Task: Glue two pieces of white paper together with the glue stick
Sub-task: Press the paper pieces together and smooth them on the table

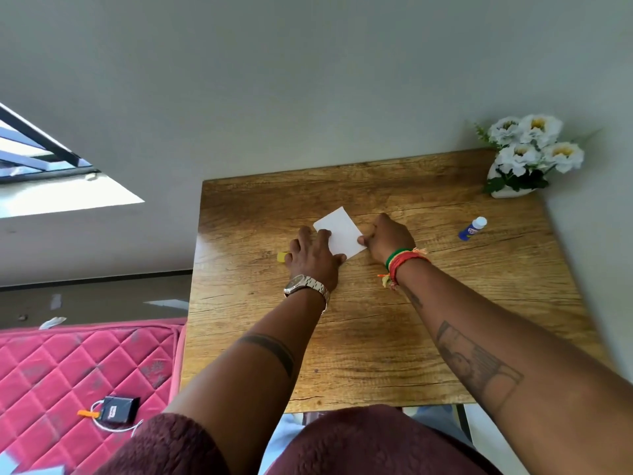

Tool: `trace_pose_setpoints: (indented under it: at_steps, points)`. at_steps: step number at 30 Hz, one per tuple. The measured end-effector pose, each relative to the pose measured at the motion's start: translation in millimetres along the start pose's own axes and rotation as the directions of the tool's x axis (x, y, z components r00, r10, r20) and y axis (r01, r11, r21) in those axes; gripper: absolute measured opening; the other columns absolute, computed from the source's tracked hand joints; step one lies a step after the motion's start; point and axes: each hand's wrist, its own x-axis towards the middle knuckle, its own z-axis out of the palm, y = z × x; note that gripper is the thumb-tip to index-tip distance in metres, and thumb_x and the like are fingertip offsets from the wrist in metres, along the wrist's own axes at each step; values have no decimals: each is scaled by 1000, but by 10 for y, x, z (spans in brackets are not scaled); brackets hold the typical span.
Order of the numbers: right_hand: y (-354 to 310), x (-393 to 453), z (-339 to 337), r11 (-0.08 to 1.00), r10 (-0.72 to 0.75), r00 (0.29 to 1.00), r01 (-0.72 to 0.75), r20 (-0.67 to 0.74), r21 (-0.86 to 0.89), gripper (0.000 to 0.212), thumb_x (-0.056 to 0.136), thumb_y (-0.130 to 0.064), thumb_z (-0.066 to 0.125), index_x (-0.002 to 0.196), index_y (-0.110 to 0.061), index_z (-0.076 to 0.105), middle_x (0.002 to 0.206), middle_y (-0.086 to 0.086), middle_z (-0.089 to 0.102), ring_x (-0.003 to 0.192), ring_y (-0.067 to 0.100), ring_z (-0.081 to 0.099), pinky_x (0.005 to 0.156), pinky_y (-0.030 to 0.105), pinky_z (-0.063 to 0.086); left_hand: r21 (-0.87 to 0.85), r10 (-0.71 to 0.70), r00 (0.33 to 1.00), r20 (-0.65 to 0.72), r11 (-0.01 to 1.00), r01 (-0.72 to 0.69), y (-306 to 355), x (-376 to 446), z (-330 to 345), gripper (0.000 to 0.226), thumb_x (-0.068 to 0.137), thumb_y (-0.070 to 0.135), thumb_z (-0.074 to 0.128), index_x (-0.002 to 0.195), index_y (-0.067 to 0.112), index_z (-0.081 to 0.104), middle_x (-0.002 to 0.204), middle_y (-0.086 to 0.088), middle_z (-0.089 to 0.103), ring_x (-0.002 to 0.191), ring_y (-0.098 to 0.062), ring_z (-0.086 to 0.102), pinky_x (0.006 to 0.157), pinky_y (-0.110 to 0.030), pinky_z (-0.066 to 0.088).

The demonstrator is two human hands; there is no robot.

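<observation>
1. The left hand point(313, 257) lies flat, fingers spread, with its fingertips pressing on the left edge of the white paper point(340, 234); it grips nothing
2. The right hand point(390, 238) rests on the table at the paper's right edge, fingers curled, thumb tip touching the paper's right corner; whether it pinches the sheet, I cannot tell
3. The paper sits turned at an angle near the middle of the wooden table point(376, 337), toward the far edge; only one white shape shows, so I cannot tell if it is one sheet or two stacked
4. A small yellow thing point(282, 257) peeks out just left of the left hand, partly hidden
5. The glue stick point(472, 229), blue with a white cap, lies on its side near the table's right edge, well apart from the hands
6. White flowers point(534, 145) in a white vase stand at the far right corner
</observation>
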Motion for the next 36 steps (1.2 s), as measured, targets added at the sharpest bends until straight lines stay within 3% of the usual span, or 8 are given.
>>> trace_pose_setpoints:
  at_steps: [3, 7, 13, 18, 23, 28, 33, 36]
  points:
    - [-3, 8, 6, 999, -30, 1000, 30, -6, -34, 42, 96, -33, 59, 128, -6, 51, 126, 17, 65, 116, 38, 60, 90, 41, 51, 9, -3, 1000, 5, 1000, 3, 5, -15, -22, 60, 83, 53, 71, 136, 34, 48, 145, -6, 34, 127, -35, 38, 100, -52, 38]
    - [-72, 44, -12, 998, -59, 998, 59, 32, -1, 59, 92, -54, 59, 129, -9, 48, 116, 14, 67, 104, 36, 64, 79, 39, 52, 27, 17, 1000, 10, 999, -17, 7, -20, -37, 59, 86, 54, 68, 137, 34, 47, 147, -8, 32, 127, -35, 37, 99, -51, 37]
    - [-109, 115, 87, 996, -27, 1000, 27, 0, -84, 74, 82, -67, 63, 127, -10, 52, 123, 15, 65, 111, 38, 62, 90, 47, 53, 36, 45, 999, 11, 998, -45, -14, -24, -37, 58, 87, 54, 66, 138, 33, 47, 149, -10, 30, 128, -37, 36, 100, -52, 38]
    - [-136, 216, 122, 998, 20, 1000, -21, -8, -64, 60, 85, -61, 63, 117, -11, 59, 113, 14, 69, 101, 37, 65, 82, 43, 54, 43, 45, 999, 15, 998, -46, 11, -27, -51, 57, 89, 54, 64, 139, 32, 46, 149, -12, 29, 127, -38, 36, 101, -52, 37]
    - [-111, 292, 126, 997, 32, 999, -33, -15, -64, 49, 94, -53, 55, 117, -11, 60, 114, 14, 69, 99, 35, 66, 68, 35, 44, 55, 51, 998, 24, 997, -52, 30, -15, -57, 55, 90, 53, 64, 137, 31, 46, 146, -14, 31, 125, -39, 37, 100, -52, 37]
    - [-146, 305, 165, 997, 54, 998, -56, -32, -53, 76, 80, -76, 47, 120, -14, 62, 112, 12, 69, 99, 35, 66, 73, 38, 50, 90, 98, 995, 28, 991, -101, 23, 30, -64, 53, 89, 52, 64, 133, 29, 48, 138, -17, 35, 121, -41, 39, 99, -54, 37]
    - [-117, 370, 182, 996, 27, 997, -33, -75, -84, 50, 95, -54, 52, 113, -10, 67, 117, 15, 70, 104, 36, 66, 77, 38, 49, 125, 125, 991, 44, 984, -130, 4, 69, -62, 53, 89, 53, 65, 133, 30, 46, 139, -18, 34, 122, -41, 39, 97, -55, 39]
    - [-133, 367, 171, 990, 18, 996, -29, -84, -140, 46, 98, -48, 48, 113, -9, 68, 117, 15, 71, 103, 35, 67, 77, 37, 50, 138, 134, 990, 45, 981, -139, 12, 76, -68, 54, 88, 53, 66, 132, 30, 46, 139, -18, 35, 122, -40, 39, 97, -55, 40]
